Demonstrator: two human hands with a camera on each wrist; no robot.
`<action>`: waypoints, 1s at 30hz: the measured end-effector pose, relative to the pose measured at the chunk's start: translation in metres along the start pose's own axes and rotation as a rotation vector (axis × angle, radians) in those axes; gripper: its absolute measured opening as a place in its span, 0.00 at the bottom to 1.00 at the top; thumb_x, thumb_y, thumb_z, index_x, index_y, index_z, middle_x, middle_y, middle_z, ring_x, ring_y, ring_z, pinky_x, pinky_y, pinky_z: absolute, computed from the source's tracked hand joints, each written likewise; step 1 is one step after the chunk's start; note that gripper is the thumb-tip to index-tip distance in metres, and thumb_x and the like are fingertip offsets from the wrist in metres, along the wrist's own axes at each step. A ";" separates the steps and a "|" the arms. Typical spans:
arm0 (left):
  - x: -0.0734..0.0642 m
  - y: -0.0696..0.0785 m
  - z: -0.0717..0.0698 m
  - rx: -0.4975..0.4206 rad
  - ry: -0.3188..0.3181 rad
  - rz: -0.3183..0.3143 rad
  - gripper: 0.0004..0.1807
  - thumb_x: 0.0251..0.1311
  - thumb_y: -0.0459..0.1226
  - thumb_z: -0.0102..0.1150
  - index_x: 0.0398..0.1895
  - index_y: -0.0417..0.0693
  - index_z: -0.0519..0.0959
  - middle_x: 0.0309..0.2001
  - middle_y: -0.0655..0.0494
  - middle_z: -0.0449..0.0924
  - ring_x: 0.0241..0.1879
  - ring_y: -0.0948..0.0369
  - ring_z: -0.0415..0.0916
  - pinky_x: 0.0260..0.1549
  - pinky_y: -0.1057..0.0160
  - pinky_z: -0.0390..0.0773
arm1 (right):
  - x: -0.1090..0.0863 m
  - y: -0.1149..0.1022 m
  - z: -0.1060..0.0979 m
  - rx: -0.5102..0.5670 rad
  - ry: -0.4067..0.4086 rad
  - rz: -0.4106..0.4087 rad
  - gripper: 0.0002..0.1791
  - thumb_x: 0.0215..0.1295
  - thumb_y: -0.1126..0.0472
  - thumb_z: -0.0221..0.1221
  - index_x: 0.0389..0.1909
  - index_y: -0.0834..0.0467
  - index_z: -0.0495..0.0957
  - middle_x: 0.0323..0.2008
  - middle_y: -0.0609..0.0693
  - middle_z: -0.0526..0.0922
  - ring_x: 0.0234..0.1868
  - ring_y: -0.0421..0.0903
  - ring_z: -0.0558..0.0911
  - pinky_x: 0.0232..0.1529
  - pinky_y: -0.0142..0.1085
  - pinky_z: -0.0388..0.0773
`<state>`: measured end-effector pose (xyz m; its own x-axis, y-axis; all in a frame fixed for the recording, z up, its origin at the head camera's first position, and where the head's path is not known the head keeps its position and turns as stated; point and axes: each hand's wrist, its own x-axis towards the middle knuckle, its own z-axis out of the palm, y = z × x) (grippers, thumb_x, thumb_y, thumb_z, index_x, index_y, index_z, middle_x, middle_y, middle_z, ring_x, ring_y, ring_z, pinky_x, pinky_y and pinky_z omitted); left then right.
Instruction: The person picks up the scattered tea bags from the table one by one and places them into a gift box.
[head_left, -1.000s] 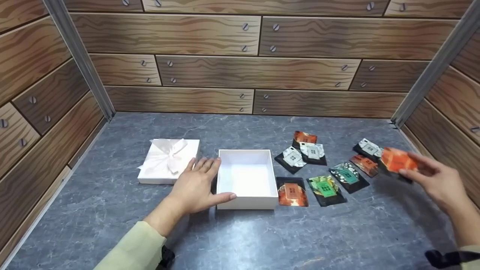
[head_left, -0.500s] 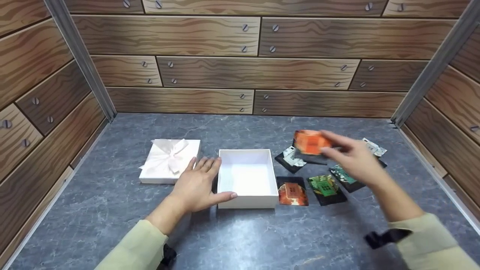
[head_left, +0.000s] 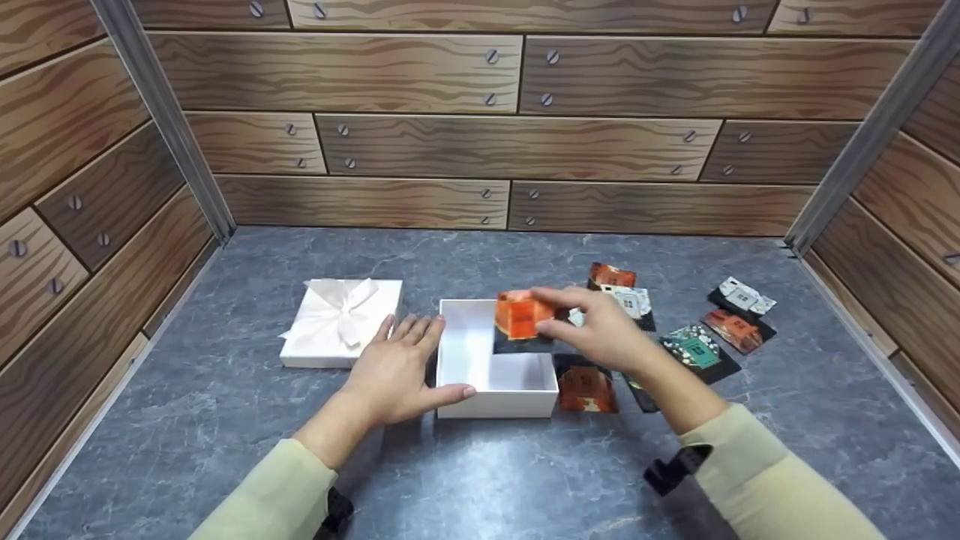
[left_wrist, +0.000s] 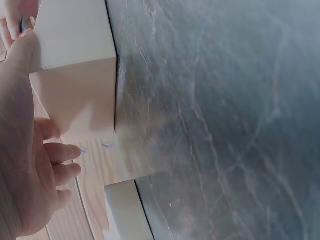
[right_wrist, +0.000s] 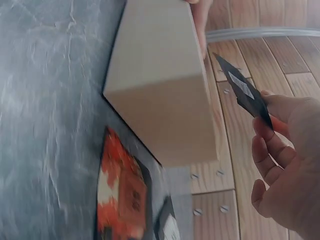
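In the head view my right hand [head_left: 604, 326] pinches an orange-and-black sachet [head_left: 519, 319] by its right edge, over the right half of an open white box [head_left: 495, 405]. The right wrist view shows the sachet's black back [right_wrist: 245, 90] with a white label, tilted above the box rim. My left hand [head_left: 394, 375] rests at the box's left side with fingers extended. Its thumb lies over the near rim in the left wrist view. Right of the box lies an orange sachet [head_left: 589, 386], with a green one partly hidden behind my right forearm.
A white lid [head_left: 307, 346] with a ribbon bow lies left of the box. Several sachets lie to the right, among them a teal one [head_left: 697, 349], a white one [head_left: 742, 296] and an orange one [head_left: 739, 328]. Wood-patterned walls [head_left: 420, 142] enclose the grey table [head_left: 465, 487].
My right hand has carried the orange sachet leftward from the far right of the table to over the box. My left hand has stayed at the box.
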<state>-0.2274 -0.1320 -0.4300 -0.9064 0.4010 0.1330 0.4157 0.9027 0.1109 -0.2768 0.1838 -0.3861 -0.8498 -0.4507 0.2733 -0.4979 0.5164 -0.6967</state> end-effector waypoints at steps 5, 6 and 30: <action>0.001 0.000 -0.002 0.001 -0.014 0.002 0.68 0.58 0.84 0.37 0.84 0.40 0.57 0.78 0.38 0.65 0.78 0.41 0.60 0.79 0.39 0.49 | 0.012 -0.002 0.019 -0.001 -0.042 -0.021 0.28 0.69 0.57 0.72 0.68 0.59 0.81 0.55 0.54 0.87 0.51 0.49 0.84 0.57 0.54 0.81; 0.001 0.000 -0.002 0.001 -0.013 0.003 0.68 0.58 0.84 0.37 0.84 0.40 0.57 0.78 0.38 0.65 0.78 0.41 0.60 0.79 0.39 0.49 | 0.014 -0.002 0.022 -0.004 -0.052 -0.022 0.28 0.69 0.57 0.72 0.68 0.60 0.81 0.53 0.52 0.88 0.49 0.48 0.84 0.56 0.55 0.81; -0.001 0.000 -0.001 0.015 0.018 0.012 0.66 0.59 0.83 0.40 0.84 0.40 0.59 0.77 0.40 0.68 0.77 0.42 0.64 0.78 0.38 0.52 | 0.037 -0.015 0.065 -0.277 -0.278 -0.106 0.27 0.67 0.56 0.70 0.67 0.55 0.84 0.57 0.52 0.88 0.59 0.53 0.85 0.65 0.63 0.68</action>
<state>-0.2264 -0.1331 -0.4291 -0.8997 0.4094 0.1515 0.4254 0.9001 0.0941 -0.2895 0.1120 -0.4080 -0.7313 -0.6718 0.1180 -0.6401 0.6163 -0.4588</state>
